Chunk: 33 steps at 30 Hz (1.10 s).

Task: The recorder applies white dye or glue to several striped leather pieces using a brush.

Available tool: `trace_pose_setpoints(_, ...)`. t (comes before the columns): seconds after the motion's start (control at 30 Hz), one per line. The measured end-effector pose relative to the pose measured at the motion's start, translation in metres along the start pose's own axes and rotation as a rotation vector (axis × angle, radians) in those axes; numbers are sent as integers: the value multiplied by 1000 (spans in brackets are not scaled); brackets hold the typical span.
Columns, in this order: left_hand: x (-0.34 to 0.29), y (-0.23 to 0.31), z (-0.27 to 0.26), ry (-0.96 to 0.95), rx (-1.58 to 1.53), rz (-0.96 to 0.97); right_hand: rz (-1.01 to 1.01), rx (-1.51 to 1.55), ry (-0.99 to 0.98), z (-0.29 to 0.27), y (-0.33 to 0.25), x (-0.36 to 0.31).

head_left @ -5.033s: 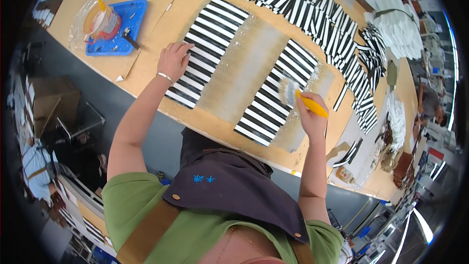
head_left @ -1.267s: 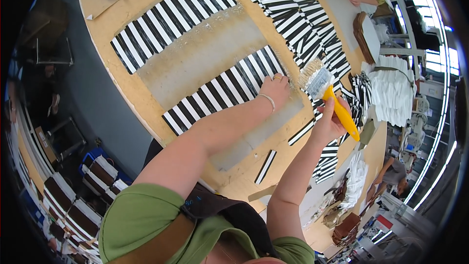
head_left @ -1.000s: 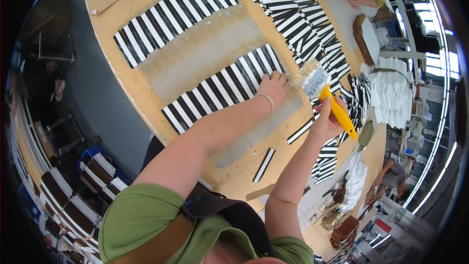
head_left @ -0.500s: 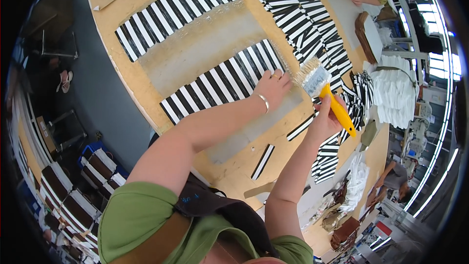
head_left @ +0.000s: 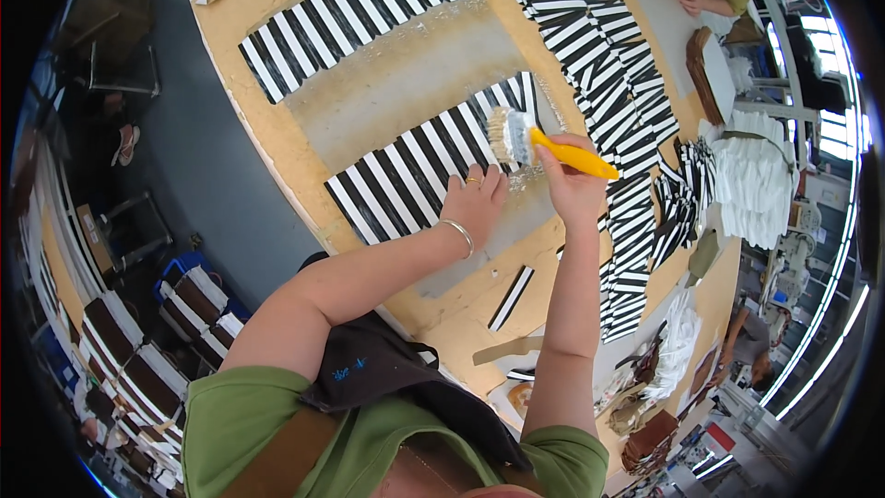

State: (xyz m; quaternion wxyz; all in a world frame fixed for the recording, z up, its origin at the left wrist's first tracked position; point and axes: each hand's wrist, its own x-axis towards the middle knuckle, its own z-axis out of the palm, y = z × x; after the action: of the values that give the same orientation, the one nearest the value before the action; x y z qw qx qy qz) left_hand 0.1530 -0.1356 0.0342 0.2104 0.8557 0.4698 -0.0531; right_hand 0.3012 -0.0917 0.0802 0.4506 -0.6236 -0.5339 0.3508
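The right hand (head_left: 573, 188) grips a brush (head_left: 519, 138) over the nearer striped row (head_left: 398, 183); the left hand (head_left: 474, 207), fingers extended, touches that row's edge.

On the dark apron bib (head_left: 392, 361) we find a short row of small blue characters (head_left: 349, 369), set nearer the bib's left edge than its right. They are too small and foreshortened for us to read, and we make out no other lettering.

Bright, even light on the table (head_left: 461, 315); light strips (head_left: 824, 353) glare right; edges curve into black.
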Motion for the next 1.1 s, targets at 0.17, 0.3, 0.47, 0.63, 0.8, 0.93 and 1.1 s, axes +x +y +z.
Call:
trace_pose_setpoints(0.17, 4, 4, 3, -161, 108, 3, -121, -323, -361, 18, -7, 21)
trace_pose_setpoints(0.3, 10, 14, 31, -17, 206, 8, -144, -308, -192, 80, 0, 49)
trace_pose_setpoints(0.47, 15, 11, 32, -55, 144, -37, -273, -331, -300, 72, -27, 35)
trace_pose_setpoints(0.63, 14, 21, 32, -4, 79, -9, -172, -365, -265, 94, -14, 30)
trace_pose_setpoints(0.8, 17, 11, 31, -101, -40, 27, -250, -306, -239, 97, -34, 17)
trace_pose_setpoints(0.93, 29, 17, 57, -126, -199, 30, -206, -324, -393, 103, -16, 4)
trace_pose_setpoints(1.1, 27, 19, 72, -3, -619, 22, -294, -263, -190, 137, -22, 15)
